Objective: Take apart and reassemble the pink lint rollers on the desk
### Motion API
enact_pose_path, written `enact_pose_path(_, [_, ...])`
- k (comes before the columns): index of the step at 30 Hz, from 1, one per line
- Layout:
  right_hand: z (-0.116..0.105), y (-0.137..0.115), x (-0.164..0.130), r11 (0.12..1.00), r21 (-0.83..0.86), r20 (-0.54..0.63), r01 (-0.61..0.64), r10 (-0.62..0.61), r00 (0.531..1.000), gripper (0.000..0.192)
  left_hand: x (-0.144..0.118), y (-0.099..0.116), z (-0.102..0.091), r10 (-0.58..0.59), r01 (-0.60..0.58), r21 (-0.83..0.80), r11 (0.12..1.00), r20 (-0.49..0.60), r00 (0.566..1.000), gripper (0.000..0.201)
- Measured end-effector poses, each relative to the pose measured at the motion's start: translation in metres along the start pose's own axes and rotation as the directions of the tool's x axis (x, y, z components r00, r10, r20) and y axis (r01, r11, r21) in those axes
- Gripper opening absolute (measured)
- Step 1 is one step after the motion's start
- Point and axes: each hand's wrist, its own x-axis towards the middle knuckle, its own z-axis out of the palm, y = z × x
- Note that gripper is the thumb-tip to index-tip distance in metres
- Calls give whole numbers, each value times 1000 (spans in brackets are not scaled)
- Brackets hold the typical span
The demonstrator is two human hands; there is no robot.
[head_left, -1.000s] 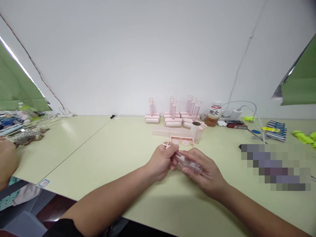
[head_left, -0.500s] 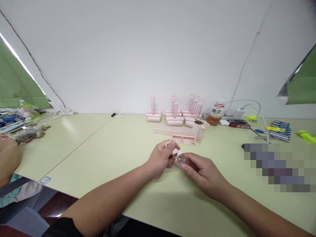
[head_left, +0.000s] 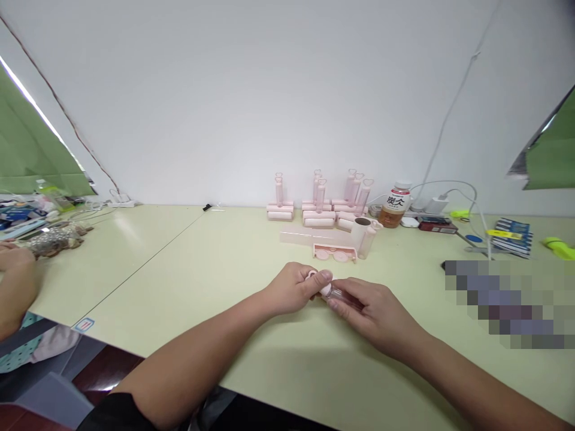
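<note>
My left hand (head_left: 293,290) is closed on a pale pink cap (head_left: 326,290) with a loop on its end. The cap sits at the mouth of a clear pinkish tube (head_left: 342,293), which my right hand (head_left: 381,314) grips from the side. Both hands are close together above the table. Just beyond them lies an open pink case (head_left: 315,249) with round pink glasses (head_left: 338,256) showing. A similar capped tube (head_left: 367,244) stands to its right, beside a pale cylinder (head_left: 358,232) with an open top.
Several pink tubes with heart-shaped loops (head_left: 321,197) stand by the wall among pink cases (head_left: 318,222). Nearby are a drink bottle (head_left: 395,206), a white cable (head_left: 481,218) and a striped packet (head_left: 512,239). Another person's arm (head_left: 18,281) rests at the far left.
The cap in my left hand has come down onto the tube's mouth, which showed uncovered before. My right hand keeps its hold on the tube.
</note>
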Motion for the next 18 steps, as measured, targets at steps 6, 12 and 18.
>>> enact_pose_path(6, [-2, 3, -1, 997, -80, 29, -8, 10, 1000, 25, 0, 0, 5, -28, 27, -22, 999, -20, 999, 59])
enact_pose_path(12, [-3, 1, -1, 995, -99, 46, -28, 32, 998, 25, 0, -2, 8, -50, 50, -31, 998, -9, 999, 60])
enact_pose_path(18, [-4, -1, -2, 995, -94, 38, -38, 42, 998, 25, 0, -7, 17, -46, 43, -33, 999, -83, 996, 63])
